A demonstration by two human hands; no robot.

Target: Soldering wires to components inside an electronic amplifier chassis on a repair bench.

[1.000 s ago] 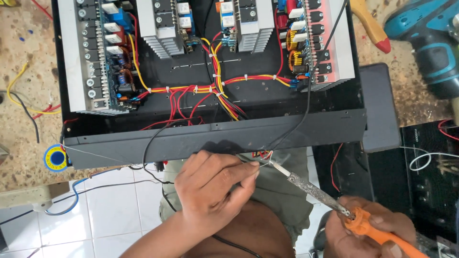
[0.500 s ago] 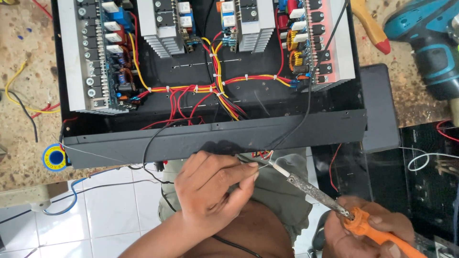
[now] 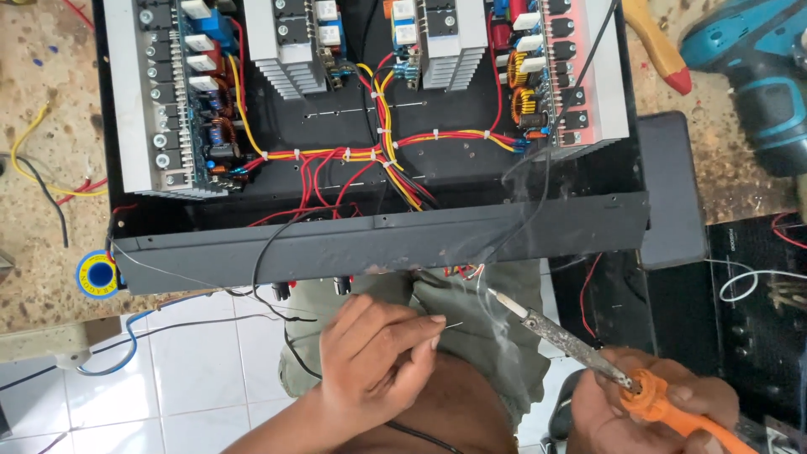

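An open black amplifier chassis [image 3: 378, 244] lies on the bench, with circuit boards, finned heatsinks and bundled red and yellow wires [image 3: 370, 155] inside. My left hand [image 3: 374, 357] is below its front panel, pinching a thin strand of solder wire [image 3: 454, 324] that pokes out to the right. My right hand [image 3: 647, 412] grips the orange handle of a soldering iron [image 3: 559, 336]. The iron's tip points up-left toward short red wires [image 3: 466, 271] hanging under the panel, with faint smoke around it. Tip and solder are slightly apart.
A teal cordless drill [image 3: 756, 76] and a red-tipped wooden handle [image 3: 660, 46] lie at the upper right. A yellow and blue solder spool [image 3: 97, 275] sits by the chassis's left corner. Loose cables cross the bench on the left; white floor tiles show below.
My left hand has pulled down and away from the wires under the panel. The iron tip has also dropped slightly, and smoke now drifts up from it.
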